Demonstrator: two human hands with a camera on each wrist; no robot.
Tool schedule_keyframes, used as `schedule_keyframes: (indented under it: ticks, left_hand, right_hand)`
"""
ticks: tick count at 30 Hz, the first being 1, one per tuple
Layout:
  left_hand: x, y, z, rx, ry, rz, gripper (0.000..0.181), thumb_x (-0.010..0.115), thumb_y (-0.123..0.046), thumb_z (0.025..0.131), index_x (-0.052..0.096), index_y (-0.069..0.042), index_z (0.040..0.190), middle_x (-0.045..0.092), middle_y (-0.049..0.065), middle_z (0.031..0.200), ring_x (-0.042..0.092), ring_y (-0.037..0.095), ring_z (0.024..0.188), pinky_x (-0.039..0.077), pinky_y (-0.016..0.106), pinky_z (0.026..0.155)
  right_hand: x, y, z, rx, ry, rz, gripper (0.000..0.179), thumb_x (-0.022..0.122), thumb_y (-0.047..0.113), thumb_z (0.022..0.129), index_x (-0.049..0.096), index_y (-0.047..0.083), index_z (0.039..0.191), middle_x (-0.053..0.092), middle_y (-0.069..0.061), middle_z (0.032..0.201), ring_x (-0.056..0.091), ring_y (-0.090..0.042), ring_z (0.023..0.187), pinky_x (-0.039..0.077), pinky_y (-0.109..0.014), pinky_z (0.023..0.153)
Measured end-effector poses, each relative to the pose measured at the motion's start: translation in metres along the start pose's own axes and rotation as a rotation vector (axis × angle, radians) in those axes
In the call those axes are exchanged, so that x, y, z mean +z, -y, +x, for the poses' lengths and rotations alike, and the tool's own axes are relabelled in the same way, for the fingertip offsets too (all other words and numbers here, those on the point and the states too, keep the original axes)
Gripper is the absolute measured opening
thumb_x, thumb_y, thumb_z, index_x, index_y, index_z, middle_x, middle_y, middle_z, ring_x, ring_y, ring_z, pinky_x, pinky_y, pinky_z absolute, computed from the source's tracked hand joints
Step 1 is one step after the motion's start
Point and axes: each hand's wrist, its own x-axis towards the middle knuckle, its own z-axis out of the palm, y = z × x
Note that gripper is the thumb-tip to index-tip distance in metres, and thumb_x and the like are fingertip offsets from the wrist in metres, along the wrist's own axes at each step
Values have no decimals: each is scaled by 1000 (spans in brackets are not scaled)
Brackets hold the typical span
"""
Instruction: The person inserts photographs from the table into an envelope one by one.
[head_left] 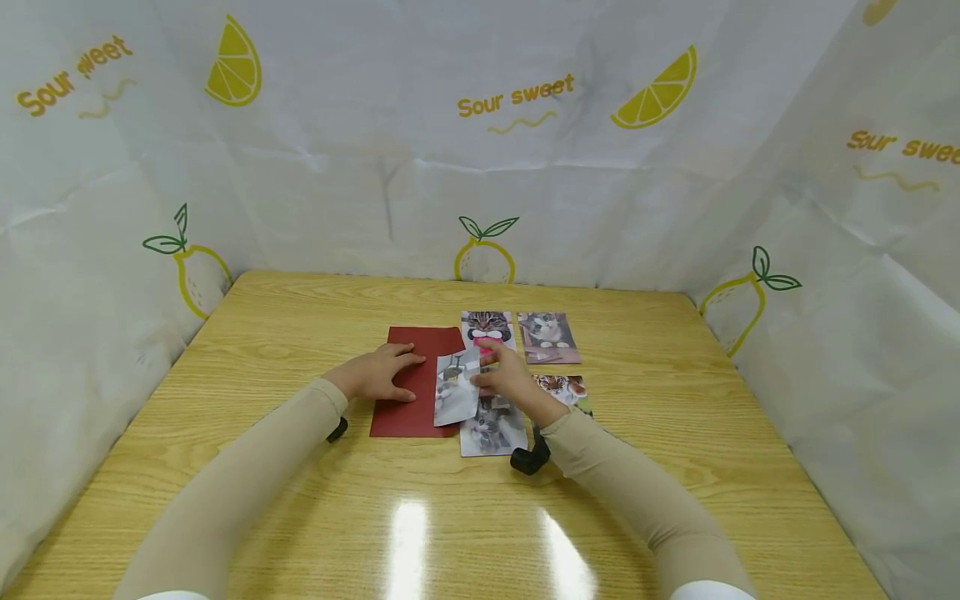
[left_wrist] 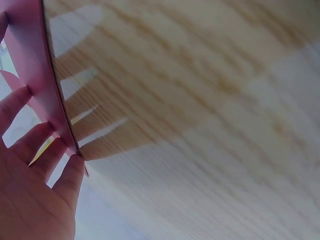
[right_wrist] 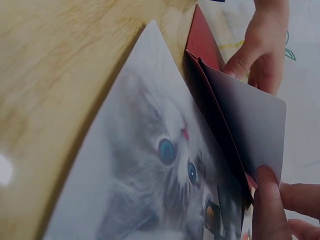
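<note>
While left hand (head_left: pixel 382 373) spreads fingers over red folder (head_left: pixel 408 422), right hand (head_left: pixel 512 379) pinches photo card (head_left: pixel 454 402), long axis fore-and-aft, at folder's right edge; tabletop (head_left: pixel 315 533) stretches nearside.

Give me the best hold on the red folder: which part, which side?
Probably a pinch on the left edge of the red folder, coming from the left: that edge faces bare table, and the left hand spans it. Avoid the right side: it gapes, and the right hand holds a photo there. The folder is thin, so a fingertip may need to lift the edge first.
</note>
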Motion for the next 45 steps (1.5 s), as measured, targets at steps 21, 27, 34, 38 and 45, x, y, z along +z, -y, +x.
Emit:
schedule_keyframes:
  ticks: [21,27,34,38,45]
  left_hand:
    - [0,1,0,-5,7,-9,72,65,-46,90,38,-18,150,21,14,159,18,38,146,29,55,113]
    - [3,1,2,-11,4,-11,71,65,-45,89,38,-19,150,21,14,159,19,38,146,29,54,113]
    - [1,-1,1,-17,6,-6,71,66,-44,89,38,-19,150,21,15,160,19,37,146,29,54,114]
    - [0,-2,0,-14,5,-6,71,66,-44,89,38,-18,150,22,15,159,20,38,146,29,54,113]
    - [-1,-3,-1,-19,11,-14,72,66,-44,89,38,-18,150,21,15,160,19,38,146,30,54,113]
  right_hand:
    - [6,-2,3,-5,-38,-60,63,71,-8,82,46,11,137,54,-15,108,58,-17,69,57,-29,60]
    - [6,-3,1,-19,-48,-75,44,62,-1,92,50,8,134,59,-18,107,64,-22,81,59,-31,62]
    - [5,-1,-1,-3,-46,-43,34,58,0,95,52,4,129,60,-18,107,64,-24,84,59,-31,64]
    - [6,-2,0,12,-53,-32,32,58,-1,94,53,3,125,60,-16,102,63,-22,83,59,-31,65]
    - [11,-1,3,32,-49,-18,31,59,-3,93,54,2,124,62,-16,98,65,-23,81,59,-32,64]
